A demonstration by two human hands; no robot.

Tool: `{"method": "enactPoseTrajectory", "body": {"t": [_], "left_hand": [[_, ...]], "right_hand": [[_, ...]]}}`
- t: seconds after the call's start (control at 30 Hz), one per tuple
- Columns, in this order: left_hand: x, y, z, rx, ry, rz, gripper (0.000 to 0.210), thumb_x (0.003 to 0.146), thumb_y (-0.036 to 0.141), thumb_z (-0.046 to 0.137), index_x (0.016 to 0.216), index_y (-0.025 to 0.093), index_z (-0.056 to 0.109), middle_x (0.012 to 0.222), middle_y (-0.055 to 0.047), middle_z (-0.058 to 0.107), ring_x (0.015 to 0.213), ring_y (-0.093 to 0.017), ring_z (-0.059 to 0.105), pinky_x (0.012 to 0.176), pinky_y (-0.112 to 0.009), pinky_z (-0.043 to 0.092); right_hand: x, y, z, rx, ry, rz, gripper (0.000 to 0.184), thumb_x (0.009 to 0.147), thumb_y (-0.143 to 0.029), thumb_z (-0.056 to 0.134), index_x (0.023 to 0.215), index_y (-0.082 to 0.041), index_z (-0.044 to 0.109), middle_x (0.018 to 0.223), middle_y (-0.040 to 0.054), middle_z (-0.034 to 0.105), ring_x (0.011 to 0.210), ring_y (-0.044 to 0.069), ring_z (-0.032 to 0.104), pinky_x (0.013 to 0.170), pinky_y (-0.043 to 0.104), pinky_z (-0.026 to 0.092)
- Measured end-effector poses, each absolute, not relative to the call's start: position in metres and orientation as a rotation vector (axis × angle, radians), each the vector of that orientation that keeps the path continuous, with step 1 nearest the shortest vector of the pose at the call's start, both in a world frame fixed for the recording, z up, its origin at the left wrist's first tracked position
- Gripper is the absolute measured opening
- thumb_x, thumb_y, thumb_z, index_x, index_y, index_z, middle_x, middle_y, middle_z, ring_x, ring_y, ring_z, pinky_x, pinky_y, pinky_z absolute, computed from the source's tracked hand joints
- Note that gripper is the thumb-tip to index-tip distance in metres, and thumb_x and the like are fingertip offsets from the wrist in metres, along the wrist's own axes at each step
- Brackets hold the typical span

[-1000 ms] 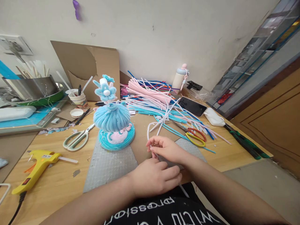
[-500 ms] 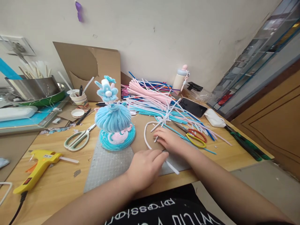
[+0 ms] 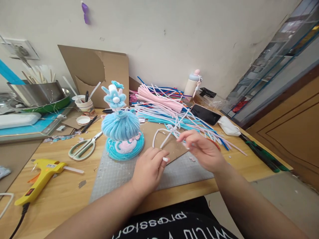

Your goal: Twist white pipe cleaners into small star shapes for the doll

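White pipe cleaners (image 3: 171,128) joined at a centre spread out star-like above the cardboard piece. One of them curves down to my left hand (image 3: 149,169), which is closed on it; its white tip pokes out by the thumb. My right hand (image 3: 203,151) is raised on the right, with thumb and fingers pinched at another white strand of the same bunch. Left of my hands stands a fluffy blue dress-shaped pipe cleaner piece (image 3: 121,126) with a flower on top, on a round turquoise base (image 3: 112,151). Scissors with red and yellow handles are mostly hidden behind my right hand.
A grey cutting mat (image 3: 112,179) lies under the work. Left are a yellow glue gun (image 3: 41,176) and pale-handled scissors (image 3: 86,146). Behind are piled pipe cleaners (image 3: 159,103), a bottle (image 3: 191,84) and a phone (image 3: 205,114). Green-handled pliers (image 3: 261,154) lie right.
My right hand has lifted and moved right, now pinching near the bunch's centre. My left hand has shifted slightly left, and the white strand in it has bent so its tip points differently.
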State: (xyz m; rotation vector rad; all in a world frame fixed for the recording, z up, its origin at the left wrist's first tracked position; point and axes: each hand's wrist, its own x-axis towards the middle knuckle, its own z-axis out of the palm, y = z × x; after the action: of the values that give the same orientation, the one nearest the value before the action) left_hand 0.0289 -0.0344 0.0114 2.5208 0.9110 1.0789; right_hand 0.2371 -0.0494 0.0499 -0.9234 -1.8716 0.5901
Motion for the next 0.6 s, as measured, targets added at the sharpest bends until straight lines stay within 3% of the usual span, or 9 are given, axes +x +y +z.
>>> {"method": "enactPoseTrajectory", "body": {"t": [0.13, 0.3, 0.47, 0.6], "left_hand": [[0.03, -0.033, 0.01, 2.593, 0.936, 1.096, 0.02, 0.09, 0.022, 0.045, 0.098, 0.018, 0.063, 0.084, -0.007, 0.066, 0.081, -0.021, 0.054, 0.073, -0.036, 0.043], [0.031, -0.032, 0.008, 2.598, 0.895, 1.053, 0.022, 0.091, 0.018, 0.042, 0.103, 0.016, 0.06, 0.083, -0.007, 0.065, 0.079, -0.02, 0.055, 0.071, -0.035, 0.041], [0.029, -0.034, 0.009, 2.605, 0.859, 1.192, 0.024, 0.089, 0.013, 0.042, 0.107, 0.017, 0.058, 0.083, -0.007, 0.065, 0.08, -0.021, 0.055, 0.072, -0.036, 0.042], [0.024, -0.034, 0.011, 2.563, 0.88, 1.486, 0.038, 0.085, 0.004, 0.041, 0.116, 0.021, 0.054, 0.095, -0.007, 0.065, 0.092, -0.022, 0.055, 0.081, -0.038, 0.042]], "right_hand": [[0.247, -0.068, 0.089, -0.838, -1.475, 0.592, 0.01, 0.084, -0.034, 0.056, 0.077, -0.028, 0.05, 0.085, 0.002, 0.055, 0.089, 0.022, 0.054, 0.087, 0.044, 0.043], [0.256, -0.076, 0.13, -0.639, -1.16, 0.469, 0.015, 0.07, -0.036, 0.074, 0.067, -0.033, 0.059, 0.066, -0.0018, 0.04, 0.063, 0.015, 0.046, 0.077, 0.036, 0.047], [0.264, -0.044, 0.138, -0.789, -1.234, 0.487, 0.014, 0.083, -0.028, 0.06, 0.077, -0.04, 0.061, 0.075, -0.0013, 0.053, 0.079, 0.019, 0.054, 0.087, 0.039, 0.044], [0.268, -0.032, 0.155, -0.788, -1.386, 0.306, 0.022, 0.093, -0.031, 0.042, 0.09, -0.047, 0.057, 0.093, -0.0087, 0.06, 0.097, 0.018, 0.057, 0.087, 0.042, 0.039]]}}
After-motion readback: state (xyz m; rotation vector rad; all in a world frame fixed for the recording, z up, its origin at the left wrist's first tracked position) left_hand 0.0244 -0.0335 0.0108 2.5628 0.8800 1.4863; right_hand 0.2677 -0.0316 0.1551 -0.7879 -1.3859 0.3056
